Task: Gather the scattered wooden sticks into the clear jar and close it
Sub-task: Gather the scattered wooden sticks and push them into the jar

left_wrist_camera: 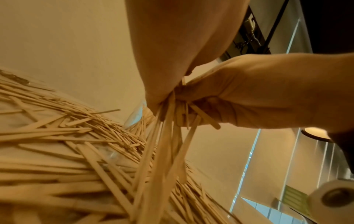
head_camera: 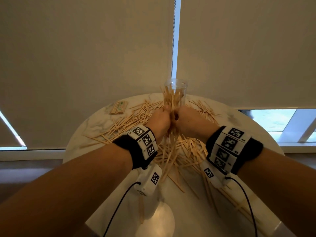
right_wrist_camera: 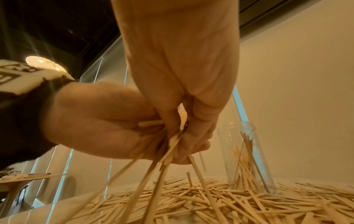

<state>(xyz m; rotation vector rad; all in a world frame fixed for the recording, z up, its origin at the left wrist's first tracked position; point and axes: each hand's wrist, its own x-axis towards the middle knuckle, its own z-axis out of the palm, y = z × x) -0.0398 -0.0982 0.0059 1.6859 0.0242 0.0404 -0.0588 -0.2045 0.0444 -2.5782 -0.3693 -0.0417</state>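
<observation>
Both hands meet over the middle of the round table (head_camera: 248, 127). My left hand (head_camera: 161, 120) and right hand (head_camera: 186, 120) together grip one upright bundle of wooden sticks (head_camera: 168, 100), lifted above the pile. In the left wrist view the bundle (left_wrist_camera: 168, 121) hangs from both fists; in the right wrist view its loose ends (right_wrist_camera: 159, 174) splay downward. The clear jar (head_camera: 176, 84) stands open just behind the hands with some sticks inside (right_wrist_camera: 247, 159). Many loose sticks (head_camera: 130, 120) cover the table. No lid shows.
A flat paper packet (head_camera: 118, 107) lies at the table's far left. Closed roller blinds (head_camera: 85, 57) hang right behind the table. A paper roll (left_wrist_camera: 333, 197) shows low in the left wrist view. The near table edge is partly hidden by my forearms.
</observation>
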